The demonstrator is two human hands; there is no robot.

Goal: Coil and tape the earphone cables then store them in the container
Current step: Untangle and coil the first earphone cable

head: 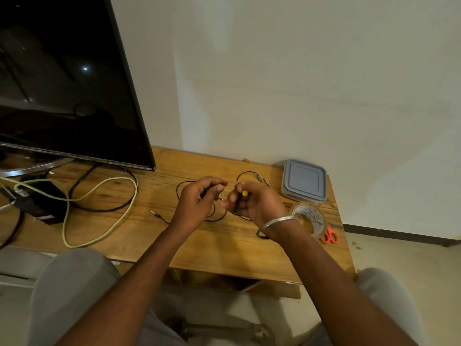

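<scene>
Surveying the tabletop (pixel 224 248) from its left edge, we record a dark screen (pixel 62 83) standing over the far left corner, with a black box (pixel 42 203) beneath it and a pale green cable (pixel 99 188) looped across the wood alongside. Near the middle, the jack plug (pixel 156 214) of the black earphone cable (pixel 245 172) lies on the wood. The cable itself runs in loose loops on the tabletop around and under both hands. The left hand (pixel 197 203) has its fingers curled round a run of this cable. Just beside it, the right hand (pixel 252 203) pinches a small yellow piece (pixel 245 193) between thumb and fingers; we cannot tell what that piece is. A metal bangle (pixel 277 223) sits on the right wrist. Toward the far right corner we note the container (pixel 304 181), grey lid on, near the wall. In front of it lies the tape roll (pixel 309 218), flat on the wood. Orange scissors (pixel 329 236) rest at the right edge, just beside the roll.
</scene>
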